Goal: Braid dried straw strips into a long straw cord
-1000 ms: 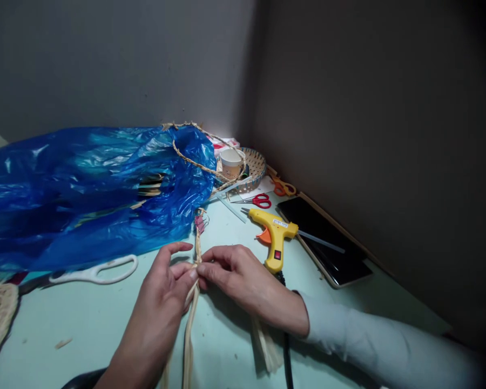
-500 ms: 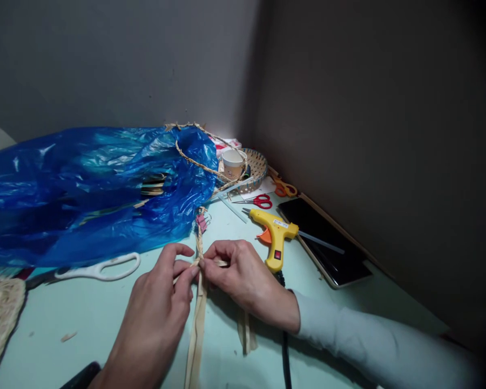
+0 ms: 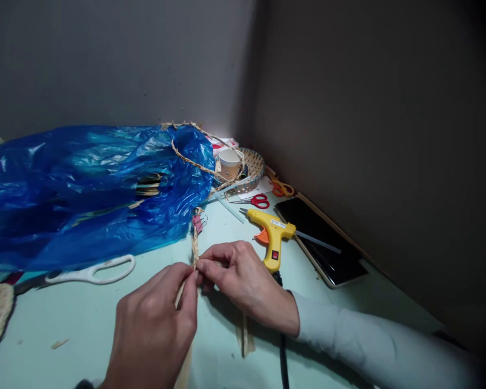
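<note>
A narrow braid (image 3: 195, 242) of pale straw-like strips runs toward me from a pink binder clip (image 3: 198, 222) that grips its far end. My left hand (image 3: 157, 319) pinches the strips at the braid's near end between thumb and forefinger. Right beside it, my right hand (image 3: 235, 281) pinches the same spot from the other side, fingers curled. One loose strip (image 3: 184, 367) trails toward me, partly behind my left hand. Other strip ends (image 3: 245, 335) hang below my right hand. The exact crossing of the strips is hidden by my fingertips.
A yellow glue gun (image 3: 273, 237) lies right of my hands, beside a dark-screened phone or tablet (image 3: 324, 243). White-handled scissors (image 3: 97, 272) and a blue plastic bag (image 3: 85, 200) are at left. Red-handled scissors (image 3: 260, 201), a woven basket (image 3: 253, 167) and a cup (image 3: 230, 162) stand farther back.
My left hand has turned and closed, its thumb and forefinger now pinching at the braid's end. My right hand stays nearly in place. The view has shifted slightly.
</note>
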`<control>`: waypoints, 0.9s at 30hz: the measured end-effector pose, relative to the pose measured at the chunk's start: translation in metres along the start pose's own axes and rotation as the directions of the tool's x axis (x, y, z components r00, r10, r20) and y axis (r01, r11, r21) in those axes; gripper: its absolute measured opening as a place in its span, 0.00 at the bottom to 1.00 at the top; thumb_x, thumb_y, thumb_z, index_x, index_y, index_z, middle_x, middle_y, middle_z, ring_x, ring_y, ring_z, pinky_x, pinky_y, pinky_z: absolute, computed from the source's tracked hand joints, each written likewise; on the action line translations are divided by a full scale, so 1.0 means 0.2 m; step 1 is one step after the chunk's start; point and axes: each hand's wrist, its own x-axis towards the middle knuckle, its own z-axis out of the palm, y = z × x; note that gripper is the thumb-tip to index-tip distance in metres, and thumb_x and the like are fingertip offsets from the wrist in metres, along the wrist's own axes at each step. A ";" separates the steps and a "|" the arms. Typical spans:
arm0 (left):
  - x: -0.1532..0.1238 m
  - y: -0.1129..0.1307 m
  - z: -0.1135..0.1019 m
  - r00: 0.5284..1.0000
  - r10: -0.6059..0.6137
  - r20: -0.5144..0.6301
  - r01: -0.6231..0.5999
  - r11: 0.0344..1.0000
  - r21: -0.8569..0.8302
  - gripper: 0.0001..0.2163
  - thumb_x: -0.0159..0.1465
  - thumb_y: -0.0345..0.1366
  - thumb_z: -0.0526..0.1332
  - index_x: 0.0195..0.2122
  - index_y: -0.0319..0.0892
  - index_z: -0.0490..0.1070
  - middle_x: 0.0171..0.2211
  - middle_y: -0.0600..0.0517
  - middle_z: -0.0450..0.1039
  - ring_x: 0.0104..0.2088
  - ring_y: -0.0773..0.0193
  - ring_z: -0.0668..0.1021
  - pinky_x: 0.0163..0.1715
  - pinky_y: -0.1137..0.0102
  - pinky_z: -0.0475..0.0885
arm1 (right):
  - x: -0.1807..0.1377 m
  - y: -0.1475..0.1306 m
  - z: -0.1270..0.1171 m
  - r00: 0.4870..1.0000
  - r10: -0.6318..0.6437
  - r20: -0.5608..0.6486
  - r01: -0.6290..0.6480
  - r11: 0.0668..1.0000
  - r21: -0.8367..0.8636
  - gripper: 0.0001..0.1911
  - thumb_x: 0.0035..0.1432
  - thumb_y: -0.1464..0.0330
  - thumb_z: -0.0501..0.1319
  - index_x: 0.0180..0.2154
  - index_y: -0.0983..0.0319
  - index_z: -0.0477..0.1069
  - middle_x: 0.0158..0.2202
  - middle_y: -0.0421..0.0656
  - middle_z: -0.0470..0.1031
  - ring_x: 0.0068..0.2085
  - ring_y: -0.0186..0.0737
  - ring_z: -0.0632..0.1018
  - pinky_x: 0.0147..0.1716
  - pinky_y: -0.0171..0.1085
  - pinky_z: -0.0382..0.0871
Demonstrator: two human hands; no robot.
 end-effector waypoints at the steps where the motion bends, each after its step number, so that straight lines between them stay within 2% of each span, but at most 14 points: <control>1: -0.01 0.00 0.01 0.996 0.073 -0.043 -0.072 0.997 0.039 0.08 0.66 0.34 0.56 0.32 0.46 0.74 0.26 0.56 0.79 0.24 0.63 0.79 0.27 0.70 0.66 | 0.00 0.01 0.00 1.000 0.007 0.008 -0.007 1.000 0.026 0.13 0.61 0.67 0.57 0.29 0.65 0.77 0.26 0.43 0.77 0.28 0.35 0.74 0.30 0.32 0.63; 3: -0.03 0.00 0.03 0.977 0.189 -0.102 -0.177 0.978 0.110 0.07 0.66 0.32 0.56 0.34 0.44 0.73 0.26 0.55 0.78 0.24 0.65 0.79 0.27 0.70 0.66 | 0.00 0.02 0.00 1.000 0.006 0.019 -0.007 0.997 0.081 0.14 0.62 0.67 0.57 0.29 0.65 0.76 0.26 0.43 0.77 0.29 0.35 0.74 0.32 0.33 0.64; 7: -0.07 0.02 0.06 0.940 0.331 -0.088 -0.295 0.914 0.279 0.09 0.67 0.31 0.56 0.44 0.37 0.74 0.25 0.53 0.77 0.24 0.63 0.79 0.25 0.68 0.65 | 0.01 0.03 -0.01 1.000 0.020 0.015 -0.023 0.978 0.208 0.13 0.61 0.65 0.59 0.28 0.66 0.75 0.26 0.42 0.75 0.29 0.34 0.72 0.32 0.32 0.64; 11: -0.12 0.09 0.09 0.949 0.310 -0.057 -0.258 0.869 0.422 0.15 0.68 0.32 0.55 0.52 0.29 0.71 0.32 0.44 0.81 0.26 0.57 0.80 0.25 0.64 0.63 | 0.01 0.01 -0.02 0.992 0.101 0.077 -0.124 0.904 0.410 0.12 0.59 0.67 0.61 0.25 0.67 0.73 0.22 0.39 0.70 0.25 0.31 0.68 0.27 0.31 0.61; 13: -0.13 0.13 0.09 0.960 0.274 -0.060 -0.222 0.873 0.434 0.18 0.68 0.36 0.55 0.53 0.27 0.71 0.30 0.44 0.81 0.26 0.56 0.79 0.26 0.63 0.61 | 0.01 -0.01 -0.02 0.983 0.157 0.093 -0.182 0.865 0.468 0.11 0.58 0.68 0.62 0.26 0.67 0.73 0.22 0.38 0.68 0.24 0.29 0.66 0.25 0.31 0.58; 16: -0.11 0.13 0.05 0.971 0.210 -0.111 -0.177 0.952 0.250 0.16 0.69 0.39 0.55 0.49 0.36 0.75 0.30 0.47 0.81 0.28 0.56 0.79 0.31 0.63 0.63 | 0.01 -0.01 -0.03 0.974 0.206 0.090 -0.220 0.799 0.559 0.07 0.56 0.70 0.64 0.28 0.67 0.74 0.22 0.37 0.69 0.23 0.28 0.64 0.25 0.30 0.56; 18: -0.06 0.10 0.01 0.989 0.078 -0.129 -0.079 0.997 -0.006 0.12 0.69 0.40 0.54 0.42 0.45 0.76 0.33 0.49 0.81 0.33 0.57 0.80 0.36 0.65 0.65 | 0.01 -0.01 -0.03 0.976 0.194 0.097 -0.212 0.767 0.606 0.07 0.54 0.69 0.65 0.28 0.67 0.73 0.24 0.38 0.70 0.24 0.28 0.65 0.26 0.29 0.57; 19: -0.02 0.07 -0.01 0.993 -0.039 -0.115 0.022 0.989 -0.145 0.10 0.68 0.40 0.55 0.38 0.47 0.76 0.34 0.50 0.81 0.36 0.57 0.80 0.39 0.66 0.66 | 0.01 0.00 -0.03 0.977 0.187 0.103 -0.210 0.763 0.612 0.08 0.53 0.68 0.66 0.27 0.67 0.73 0.24 0.38 0.71 0.24 0.27 0.65 0.26 0.29 0.57; 20: 0.01 0.04 -0.02 0.984 -0.176 -0.032 0.161 0.950 -0.267 0.09 0.66 0.43 0.58 0.36 0.47 0.75 0.37 0.51 0.80 0.39 0.57 0.79 0.40 0.66 0.67 | 0.01 0.01 -0.03 0.978 0.180 0.110 -0.209 0.765 0.609 0.09 0.53 0.67 0.67 0.27 0.67 0.73 0.24 0.39 0.72 0.24 0.28 0.65 0.27 0.29 0.57; 21: 0.04 0.01 -0.02 0.951 -0.272 0.146 0.308 0.865 -0.396 0.09 0.64 0.45 0.60 0.37 0.47 0.75 0.38 0.51 0.80 0.39 0.57 0.79 0.40 0.67 0.68 | 0.01 0.01 -0.02 0.979 0.168 0.115 -0.203 0.772 0.602 0.10 0.52 0.66 0.67 0.27 0.67 0.73 0.24 0.39 0.72 0.24 0.28 0.66 0.27 0.29 0.58; 22: 0.07 -0.01 -0.02 0.891 -0.337 0.305 0.451 0.733 -0.509 0.10 0.61 0.46 0.62 0.38 0.47 0.74 0.38 0.51 0.79 0.40 0.57 0.79 0.40 0.67 0.69 | 0.01 0.02 -0.02 0.981 0.145 0.131 -0.194 0.779 0.596 0.11 0.52 0.65 0.67 0.27 0.67 0.73 0.24 0.39 0.72 0.24 0.29 0.67 0.28 0.30 0.60; 24: 0.11 -0.04 0.00 0.788 -0.254 0.562 0.611 0.442 -0.657 0.11 0.60 0.45 0.64 0.40 0.46 0.73 0.35 0.52 0.77 0.38 0.60 0.77 0.41 0.68 0.69 | 0.01 0.02 -0.02 0.981 0.080 0.175 -0.170 0.790 0.589 0.12 0.55 0.64 0.64 0.29 0.67 0.74 0.23 0.39 0.71 0.25 0.32 0.70 0.32 0.33 0.63; 25: 0.13 -0.05 0.02 0.754 -0.215 0.620 0.655 0.314 -0.687 0.12 0.59 0.44 0.65 0.41 0.45 0.73 0.32 0.53 0.75 0.34 0.62 0.76 0.38 0.70 0.70 | 0.01 0.02 -0.03 0.981 0.053 0.184 -0.151 0.806 0.572 0.11 0.57 0.64 0.63 0.30 0.67 0.75 0.23 0.40 0.72 0.26 0.33 0.71 0.33 0.34 0.64; 27: 0.14 -0.05 0.04 0.710 -0.189 0.678 0.703 0.151 -0.695 0.14 0.57 0.43 0.67 0.40 0.42 0.74 0.27 0.55 0.71 0.25 0.69 0.70 0.27 0.75 0.66 | 0.01 0.02 -0.04 0.983 0.026 0.180 -0.112 0.867 0.486 0.10 0.60 0.67 0.60 0.33 0.67 0.76 0.25 0.41 0.74 0.28 0.35 0.73 0.35 0.35 0.65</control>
